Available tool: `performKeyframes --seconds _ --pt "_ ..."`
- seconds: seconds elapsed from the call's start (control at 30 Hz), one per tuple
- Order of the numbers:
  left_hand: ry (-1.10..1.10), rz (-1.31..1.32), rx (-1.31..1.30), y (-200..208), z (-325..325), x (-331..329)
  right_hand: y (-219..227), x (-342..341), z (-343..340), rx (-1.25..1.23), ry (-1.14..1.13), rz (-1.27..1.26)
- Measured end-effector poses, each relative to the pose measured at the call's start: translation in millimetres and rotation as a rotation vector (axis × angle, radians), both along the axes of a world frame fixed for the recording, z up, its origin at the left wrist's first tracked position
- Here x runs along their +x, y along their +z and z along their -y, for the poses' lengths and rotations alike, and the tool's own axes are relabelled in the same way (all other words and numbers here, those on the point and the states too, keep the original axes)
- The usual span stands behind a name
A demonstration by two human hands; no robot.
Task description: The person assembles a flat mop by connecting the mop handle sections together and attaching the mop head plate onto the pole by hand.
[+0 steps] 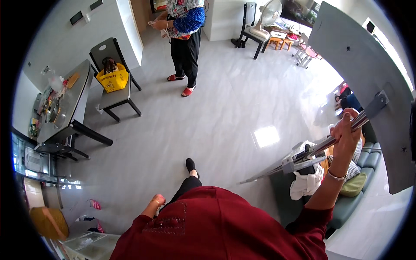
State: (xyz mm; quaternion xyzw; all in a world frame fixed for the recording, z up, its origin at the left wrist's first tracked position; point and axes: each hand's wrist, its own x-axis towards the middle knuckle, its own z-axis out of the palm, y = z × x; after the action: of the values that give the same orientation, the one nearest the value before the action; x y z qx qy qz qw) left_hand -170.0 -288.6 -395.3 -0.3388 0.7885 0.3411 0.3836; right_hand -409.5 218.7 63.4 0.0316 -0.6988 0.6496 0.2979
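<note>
My right hand (346,130), raised at the right, is wrapped round the metal tubes of a silver folding stand (320,148). Fixed to the stand's upper end by a bracket is a large grey panel (351,47), which leans across the right side of the view. The stand's lower end slants down to the left, over the floor. My left hand (159,199) hangs low beside my body, its fingers loosely curled, with nothing seen in it.
Ahead stands another person (184,43) holding something pale. A dark table (82,93) and a chair (117,96) with a yellow bag (113,79) are at the left. A green sofa (352,201) is close on my right. A fan (271,17) rests on a far chair (253,34).
</note>
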Motion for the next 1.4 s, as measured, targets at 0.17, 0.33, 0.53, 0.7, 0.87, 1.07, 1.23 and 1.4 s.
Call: performKeyframes --seconds 0.17,0.33,0.53,0.7,0.87,1.07,1.23,1.4 --pt "-0.947 -0.337 -0.279 -81 77 -54 28 -82 43 -0.06 0.099 -0.068" --pt "0.242 -0.228 0.117 -86 95 -153 22 -198 97 -0.225 0.224 -0.024" --pt "0.102 -0.358 -0.195 -31 118 -249 -11 -304 142 -0.392 0.298 0.04" --pt "0.431 -0.46 0.054 -4 96 -291 -47 -385 173 -0.679 0.3 0.193" --pt "1.281 -0.991 0.988 65 67 -348 -116 -487 160 -0.888 0.322 0.384" --pt "1.739 -1.517 1.221 116 56 -379 -225 -595 147 -0.873 0.394 0.67" --pt "1.625 -1.703 1.052 141 46 -385 -288 -629 138 -1.099 0.439 0.923" --pt "1.084 -1.723 1.22 189 15 -412 -318 -617 179 -1.189 0.696 1.012"
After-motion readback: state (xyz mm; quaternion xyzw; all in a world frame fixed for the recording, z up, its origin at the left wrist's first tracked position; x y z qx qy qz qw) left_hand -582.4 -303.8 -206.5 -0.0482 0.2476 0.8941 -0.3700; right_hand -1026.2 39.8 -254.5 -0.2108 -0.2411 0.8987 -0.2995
